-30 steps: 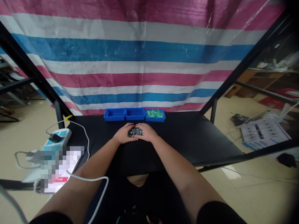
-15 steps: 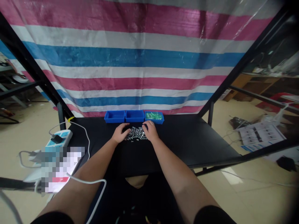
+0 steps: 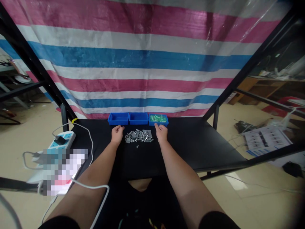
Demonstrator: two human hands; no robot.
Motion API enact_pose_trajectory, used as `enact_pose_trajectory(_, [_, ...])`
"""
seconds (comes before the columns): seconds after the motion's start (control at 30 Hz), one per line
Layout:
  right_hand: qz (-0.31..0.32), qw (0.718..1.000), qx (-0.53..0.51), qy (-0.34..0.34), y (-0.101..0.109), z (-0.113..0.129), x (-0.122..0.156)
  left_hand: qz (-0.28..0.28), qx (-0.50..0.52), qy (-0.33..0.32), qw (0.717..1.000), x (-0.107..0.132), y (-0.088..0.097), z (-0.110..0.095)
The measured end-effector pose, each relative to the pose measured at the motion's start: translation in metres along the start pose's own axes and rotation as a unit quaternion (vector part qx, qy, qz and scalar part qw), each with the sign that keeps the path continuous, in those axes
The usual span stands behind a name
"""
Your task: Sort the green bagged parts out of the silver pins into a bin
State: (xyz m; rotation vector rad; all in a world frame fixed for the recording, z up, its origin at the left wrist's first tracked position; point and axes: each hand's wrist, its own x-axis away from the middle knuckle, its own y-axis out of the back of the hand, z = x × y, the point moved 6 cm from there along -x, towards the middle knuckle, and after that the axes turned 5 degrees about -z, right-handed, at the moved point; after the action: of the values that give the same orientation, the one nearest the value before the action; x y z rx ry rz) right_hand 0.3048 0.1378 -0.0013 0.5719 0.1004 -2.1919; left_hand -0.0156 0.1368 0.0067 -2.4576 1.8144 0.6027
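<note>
- Small metal parts [image 3: 138,135] lie in a loose, single-layer scatter on the black table [image 3: 190,146], with one stray piece nearer the person.
- Left hand [image 3: 117,134]: open and holding nothing, just left of the parts, not touching them.
- Right hand [image 3: 161,132]: open and empty, right of the parts, fingertips at the front rim of the right blue bin [image 3: 166,123].
- That bin holds green bagged items [image 3: 157,118].
- Two more blue bins [image 3: 128,118] stand beside it.
- A power strip [image 3: 62,140] sits at the table's left edge.

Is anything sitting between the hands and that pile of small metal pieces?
Nothing visible does. The left hand and right hand lie on either side of the small metal pieces, with only the black table between them.
</note>
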Motion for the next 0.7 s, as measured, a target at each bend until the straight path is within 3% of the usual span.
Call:
enact_pose_trajectory(0.1, [0.018, 1.000, -0.001, -0.015, -0.003, -0.001, 0.000, -0.036, 0.011, 0.009, 0.999, 0.001, 0.003, 0.001])
enact_pose_trajectory(0.7, [0.035, 0.976, -0.142, -0.159, -0.005, -0.011, -0.003, -0.087, 0.102, 0.092, 0.987, -0.008, 0.005, 0.013])
